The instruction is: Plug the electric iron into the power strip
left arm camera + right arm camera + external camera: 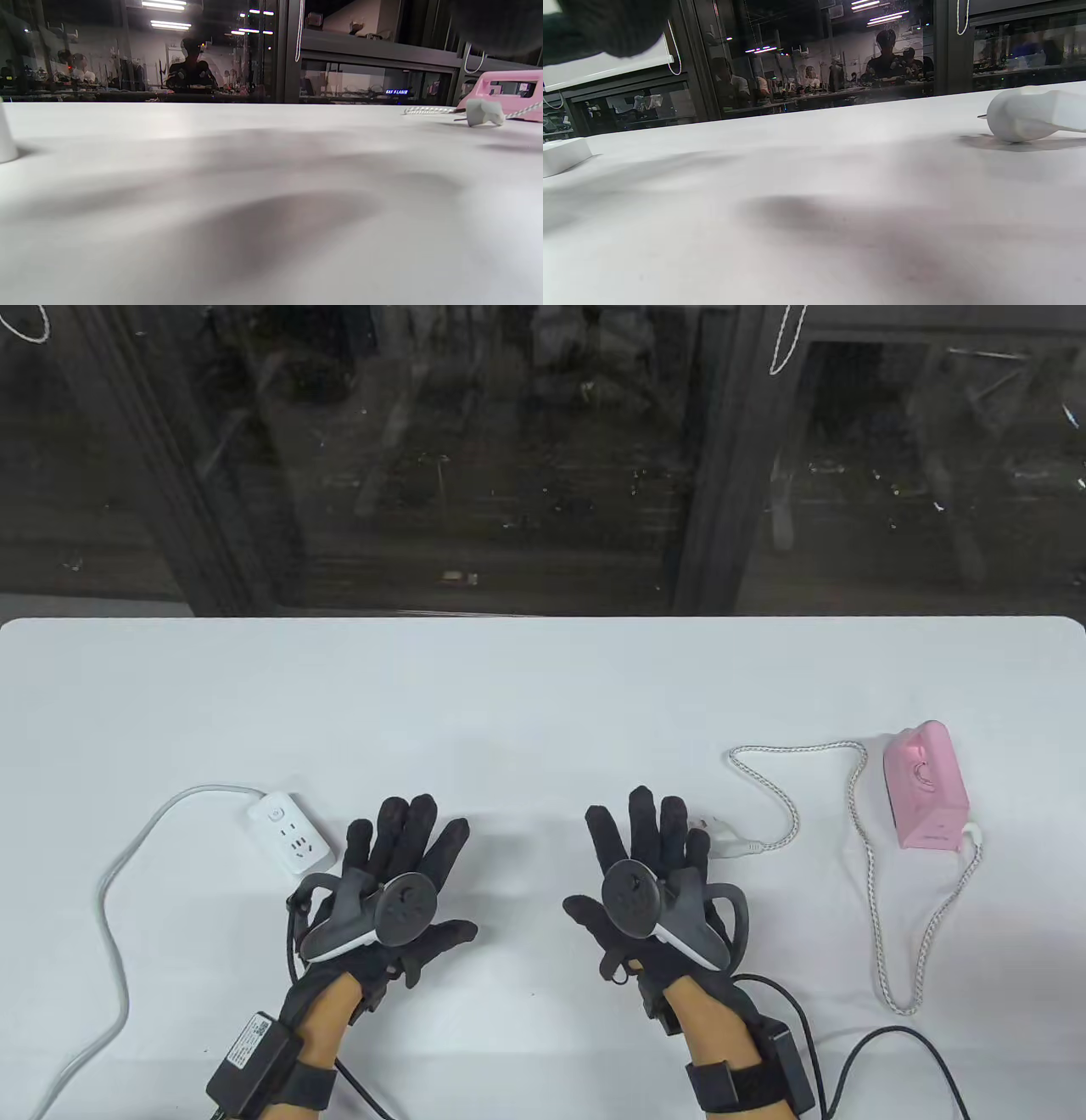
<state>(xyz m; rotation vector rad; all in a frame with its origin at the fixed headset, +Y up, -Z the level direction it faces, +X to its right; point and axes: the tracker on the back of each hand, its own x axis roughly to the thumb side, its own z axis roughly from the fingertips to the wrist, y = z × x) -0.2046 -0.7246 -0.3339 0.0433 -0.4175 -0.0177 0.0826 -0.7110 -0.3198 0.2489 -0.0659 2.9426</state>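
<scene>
A pink electric iron (925,785) stands at the right of the white table (543,687). Its braided white cord (865,848) loops to a white plug (721,836) lying just right of my right hand (649,865). A white power strip (290,832) lies at the left, just left of my left hand (407,869). Both hands lie flat with fingers spread and hold nothing. The plug also shows in the right wrist view (1031,113) and the left wrist view (483,112). The iron shows in the left wrist view (505,89).
The power strip's grey cable (110,916) curves off the table's front left. Black glove cables (857,1052) trail at the front right. A dark glass wall (543,458) stands behind the table's far edge.
</scene>
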